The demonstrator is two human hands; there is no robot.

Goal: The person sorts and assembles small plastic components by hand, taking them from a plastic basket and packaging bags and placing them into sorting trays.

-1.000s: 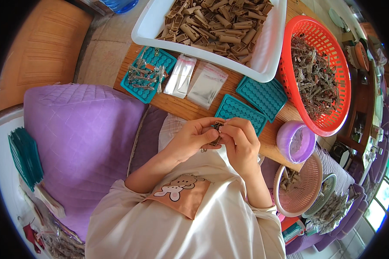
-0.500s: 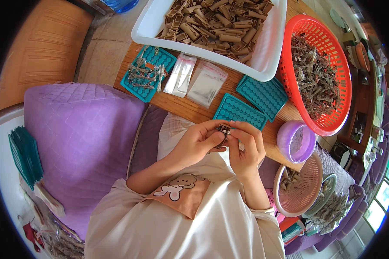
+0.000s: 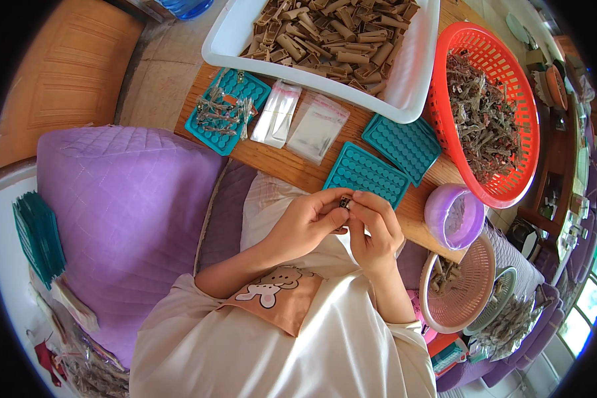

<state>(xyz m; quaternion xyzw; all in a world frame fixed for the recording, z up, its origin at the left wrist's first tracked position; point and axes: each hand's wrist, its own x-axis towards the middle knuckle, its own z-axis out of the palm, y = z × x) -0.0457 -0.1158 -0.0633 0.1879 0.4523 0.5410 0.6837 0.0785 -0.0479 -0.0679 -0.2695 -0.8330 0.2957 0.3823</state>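
White tub (image 3: 410, 73): my landmark, heaped with brown casings (image 3: 343, 40).
Left hand (image 3: 310, 224): on the tub's near side, well apart from it, I see thumb and fingers pinching a small dark piece (image 3: 344, 202).
Right hand (image 3: 378, 232): thumb and fingertips close on that same piece.
Teal tray (image 3: 370, 174): between tub and hands.
Red basket (image 3: 491, 58): just right of the tub.
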